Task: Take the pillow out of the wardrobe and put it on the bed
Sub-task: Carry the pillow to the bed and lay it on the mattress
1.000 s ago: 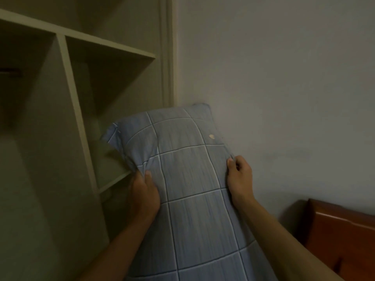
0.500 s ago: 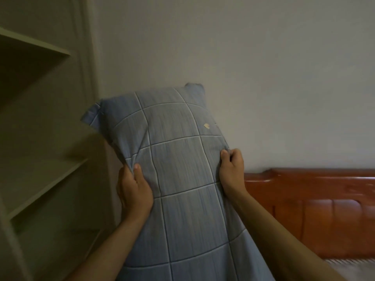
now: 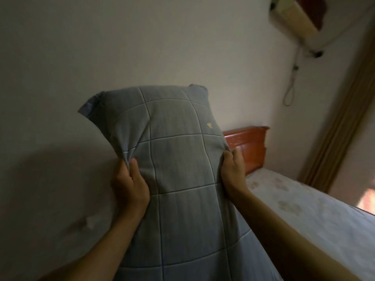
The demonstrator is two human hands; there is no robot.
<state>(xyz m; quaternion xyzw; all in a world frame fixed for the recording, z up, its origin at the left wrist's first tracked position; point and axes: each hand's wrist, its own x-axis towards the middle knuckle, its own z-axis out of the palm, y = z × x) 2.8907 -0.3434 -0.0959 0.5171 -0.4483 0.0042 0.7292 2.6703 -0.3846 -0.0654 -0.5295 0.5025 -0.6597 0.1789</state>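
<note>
A blue-grey pillow (image 3: pixel 176 159) with a white grid pattern stands upright in the air in front of me. My left hand (image 3: pixel 129 185) pinches a fold of its left edge. My right hand (image 3: pixel 233 169) grips its right edge. The bed (image 3: pixel 304 211) lies to the right, with a pale patterned sheet and a red-brown wooden headboard (image 3: pixel 249 147) against the wall. The pillow hides the left part of the headboard. The wardrobe is out of view.
A plain wall fills the left and middle. An air conditioner (image 3: pixel 296 23) hangs high at the right with a cord (image 3: pixel 292 84) dangling below it. A beige curtain or frame (image 3: pixel 343 126) runs down the right side beyond the bed.
The view has swung right: the wardrobe shelves have left the frame and the bed has come in. Both hands keep the same hold on the pillow, carried to the right with me.
</note>
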